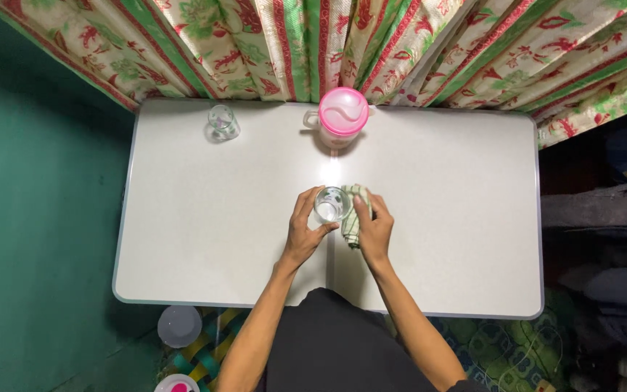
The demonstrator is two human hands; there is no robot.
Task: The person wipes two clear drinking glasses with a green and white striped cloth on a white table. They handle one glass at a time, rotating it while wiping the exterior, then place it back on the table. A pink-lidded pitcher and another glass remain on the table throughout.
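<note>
At the near edge of the white worktop (pixel 205 239), we see both our forearms reach in from 6 o'clock, over a dark garment at the bottom of the view. Our left hand (pixel 303 236) wraps a clear drinking glass (pixel 332 204) that stands upright close to the worktop's middle; its fingers curl round the glass's 9 o'clock side, with the thumb on the near wall. Our right hand (pixel 374 231) sits at the glass's 3 o'clock, fingers closed on a folded checked cloth (pixel 355 218) in pale green and white, which presses against the glass's side. We cannot tell whether the glass holds any water.

Beyond the hands, toward 12 o'clock, a pitcher with a round pink lid (pixel 342 111) stands near the far edge, well apart from the glass in hand. At about 11 o'clock, a second clear glass (pixel 222 122) stands alone near the far left corner.

Behind the worktop hangs a floral curtain (pixel 415 43) striped in red and green. A green wall (pixel 30 218) fills the 9 o'clock side. On the floor near 7 o'clock we see a grey round lid-like object (pixel 179 326).
</note>
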